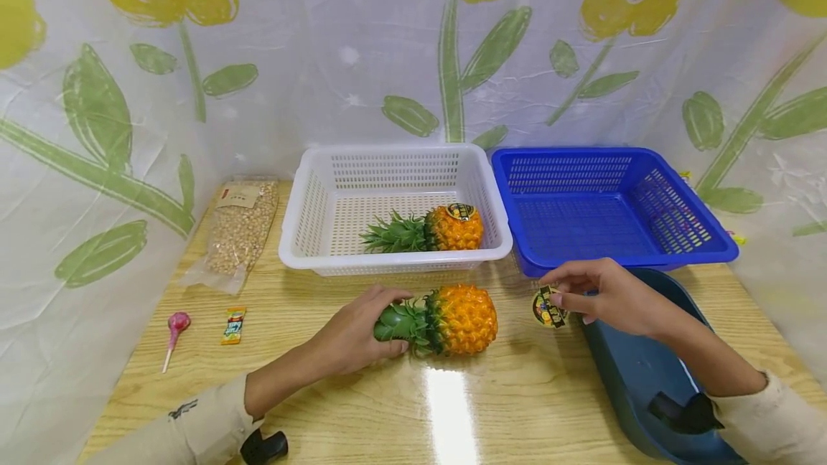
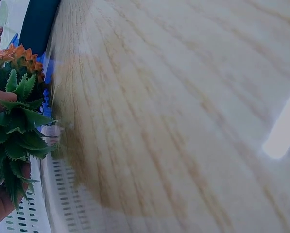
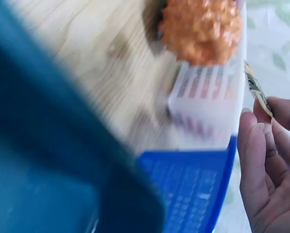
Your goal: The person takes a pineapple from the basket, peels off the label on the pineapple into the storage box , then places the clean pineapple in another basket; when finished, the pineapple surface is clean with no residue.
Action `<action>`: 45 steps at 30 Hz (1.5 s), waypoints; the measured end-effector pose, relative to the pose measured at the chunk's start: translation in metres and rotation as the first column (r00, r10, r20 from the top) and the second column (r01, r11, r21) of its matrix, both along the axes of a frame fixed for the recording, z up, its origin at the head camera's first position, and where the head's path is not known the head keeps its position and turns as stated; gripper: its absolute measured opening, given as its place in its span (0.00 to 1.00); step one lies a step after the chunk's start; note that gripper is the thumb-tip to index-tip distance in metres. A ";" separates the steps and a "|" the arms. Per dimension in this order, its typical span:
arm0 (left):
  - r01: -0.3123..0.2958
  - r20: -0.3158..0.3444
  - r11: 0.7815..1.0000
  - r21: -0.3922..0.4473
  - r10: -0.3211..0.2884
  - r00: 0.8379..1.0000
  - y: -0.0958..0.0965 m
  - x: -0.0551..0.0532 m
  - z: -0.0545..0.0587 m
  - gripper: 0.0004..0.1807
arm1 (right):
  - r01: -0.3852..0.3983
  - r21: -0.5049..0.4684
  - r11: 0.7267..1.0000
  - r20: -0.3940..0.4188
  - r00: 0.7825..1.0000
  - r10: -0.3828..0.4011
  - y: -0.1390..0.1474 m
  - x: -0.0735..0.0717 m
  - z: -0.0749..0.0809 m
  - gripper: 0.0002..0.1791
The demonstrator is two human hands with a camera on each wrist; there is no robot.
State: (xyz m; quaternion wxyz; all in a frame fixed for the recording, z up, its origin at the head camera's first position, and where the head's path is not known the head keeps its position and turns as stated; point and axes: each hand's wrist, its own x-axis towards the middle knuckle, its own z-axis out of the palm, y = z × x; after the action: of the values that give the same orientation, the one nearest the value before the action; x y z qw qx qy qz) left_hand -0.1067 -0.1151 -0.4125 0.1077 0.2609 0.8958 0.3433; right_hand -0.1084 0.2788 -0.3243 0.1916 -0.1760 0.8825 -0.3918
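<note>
An artificial-looking pineapple (image 1: 465,319) lies on its side on the table, its green crown (image 2: 18,126) pointing left in the head view. My left hand (image 1: 354,330) grips that crown, thumb on the near side and fingers on the far side. To the right of the fruit, my right hand (image 1: 610,298) pinches a round black-and-gold label (image 1: 546,307) between thumb and fingertips. The right wrist view shows this label (image 3: 257,90) nearly edge-on. A second pineapple (image 1: 454,229), bearing a similar round label (image 1: 461,212), lies inside the white basket (image 1: 394,262).
Right of the white basket stands a blue basket (image 1: 568,212). A dark teal tub (image 1: 607,372) sits in front of it, under my right forearm. On the left are a bag of pale kernels (image 1: 239,228), a pink lollipop (image 1: 176,325) and a small wrapped candy (image 1: 233,326).
</note>
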 end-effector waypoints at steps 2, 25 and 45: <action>-0.002 0.003 1.000 0.001 0.002 1.000 0.000 0.000 0.000 0.39 | 0.013 0.004 1.000 0.003 1.000 -0.013 0.008 0.000 -0.001 0.17; -0.031 0.025 0.999 -0.009 0.031 0.999 -0.002 0.001 0.002 0.39 | 0.031 -0.057 0.998 0.125 0.992 -0.023 0.098 -0.011 -0.032 0.17; -0.020 0.033 1.000 -0.013 0.020 0.999 0.001 -0.001 0.000 0.39 | 0.095 0.049 0.994 0.261 0.960 -0.105 0.111 -0.023 -0.058 0.23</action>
State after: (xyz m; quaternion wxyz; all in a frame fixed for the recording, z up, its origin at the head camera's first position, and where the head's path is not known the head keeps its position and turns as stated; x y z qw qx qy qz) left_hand -0.1081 -0.1138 -0.4121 0.1206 0.2455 0.8987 0.3429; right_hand -0.1317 0.3901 -0.3827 0.2903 -0.0740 0.8639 -0.4048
